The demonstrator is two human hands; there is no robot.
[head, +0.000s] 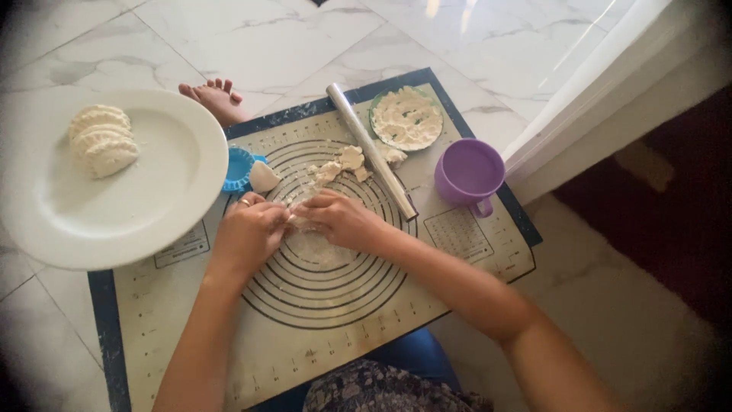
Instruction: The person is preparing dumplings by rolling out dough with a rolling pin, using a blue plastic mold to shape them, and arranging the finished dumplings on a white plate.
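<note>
Both forearms are reaching from the near edge toward the middle of the pastry mat [191, 320], which is lying on the marble floor. Left hand [248, 233] and right hand [343, 220] are meeting over the mat's printed rings, fingers curling together and pinching a small piece of dough [299, 222] between them; the dough is sitting directly at the fingertips, equally close to both hands. Just beyond, scraps of dough [339, 164] are lying beside a steel rolling pin [371, 151] running from far left to near right. A blue dumpling press [238, 168] is resting left, next to a white plate [168, 175] bearing 3 folded dumplings [103, 139]. A purple cup [469, 174] is standing right.
</note>
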